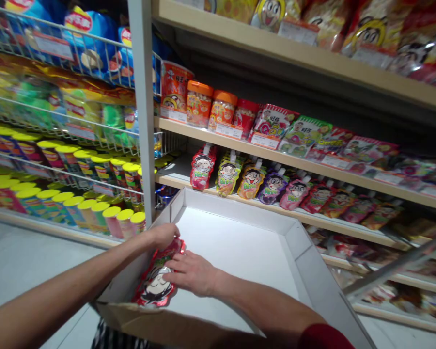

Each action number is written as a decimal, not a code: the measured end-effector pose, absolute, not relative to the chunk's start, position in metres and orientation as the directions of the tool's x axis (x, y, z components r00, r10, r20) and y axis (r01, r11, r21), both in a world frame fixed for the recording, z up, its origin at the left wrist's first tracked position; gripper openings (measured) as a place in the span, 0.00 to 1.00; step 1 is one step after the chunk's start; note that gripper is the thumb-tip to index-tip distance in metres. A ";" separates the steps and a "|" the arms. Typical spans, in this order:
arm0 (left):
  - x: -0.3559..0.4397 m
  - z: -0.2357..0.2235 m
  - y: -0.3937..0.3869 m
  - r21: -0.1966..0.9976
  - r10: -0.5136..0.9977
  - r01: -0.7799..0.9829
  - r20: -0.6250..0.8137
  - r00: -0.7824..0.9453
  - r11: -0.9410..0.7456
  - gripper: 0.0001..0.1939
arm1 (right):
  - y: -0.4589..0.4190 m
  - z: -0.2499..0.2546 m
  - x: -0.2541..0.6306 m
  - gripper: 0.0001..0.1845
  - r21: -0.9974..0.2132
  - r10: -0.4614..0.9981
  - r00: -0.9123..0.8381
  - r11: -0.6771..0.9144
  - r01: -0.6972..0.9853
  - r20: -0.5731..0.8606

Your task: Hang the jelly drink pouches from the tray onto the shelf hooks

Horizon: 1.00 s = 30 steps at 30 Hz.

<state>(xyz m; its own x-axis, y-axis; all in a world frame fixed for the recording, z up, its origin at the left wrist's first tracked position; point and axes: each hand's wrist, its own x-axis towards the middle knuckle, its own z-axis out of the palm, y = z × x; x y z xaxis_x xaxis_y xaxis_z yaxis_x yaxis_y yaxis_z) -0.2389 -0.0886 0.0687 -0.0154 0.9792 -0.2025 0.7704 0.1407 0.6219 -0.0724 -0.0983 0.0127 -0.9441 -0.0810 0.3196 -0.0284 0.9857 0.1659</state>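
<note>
Inside a shallow white cardboard box (236, 242) lies a red drink pouch (154, 286) with a cartoon face, against the box's left side. My left hand (166, 236) is at the pouch's far end, its fingers curled round that end and partly hidden. Across the pouch's right side lies my right hand (193, 272), fingers stretched out and touching the printed front. Beyond the box, a row of spouted pouches stands on a shelf, among them a red pouch (202, 168), a yellow-green pouch (228, 175) and a purple pouch (272, 185).
A grey shelf post (141, 97) rises left of the box. Wire racks hold blue chip bags (89, 43) and yellow-lidded tubs (111, 213). Above the pouches, a wooden shelf (203, 134) carries orange-lidded jars (199, 103) and candy bags (274, 121). Tiled floor (29, 261) shows at left.
</note>
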 end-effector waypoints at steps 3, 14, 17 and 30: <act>-0.233 0.075 -0.078 0.638 0.952 0.745 -0.305 0.014 0.194 0.11 | -0.090 0.014 -0.068 0.13 0.142 -0.048 -0.932 0.990 0.004 0.360; -0.202 0.058 -0.057 0.744 0.922 0.618 -0.380 0.077 0.255 0.14 | -0.100 0.036 -0.033 0.14 0.224 -0.070 -0.973 0.974 -0.019 0.221; -0.198 0.051 -0.052 0.676 0.936 0.722 -0.330 0.118 0.147 0.11 | -0.109 0.035 -0.043 0.12 0.261 -0.061 -0.974 0.965 -0.002 0.217; -0.164 0.061 -0.043 0.704 0.889 0.615 -0.457 0.011 0.354 0.12 | -0.091 0.031 -0.047 0.02 0.179 0.056 -0.964 0.978 0.105 0.258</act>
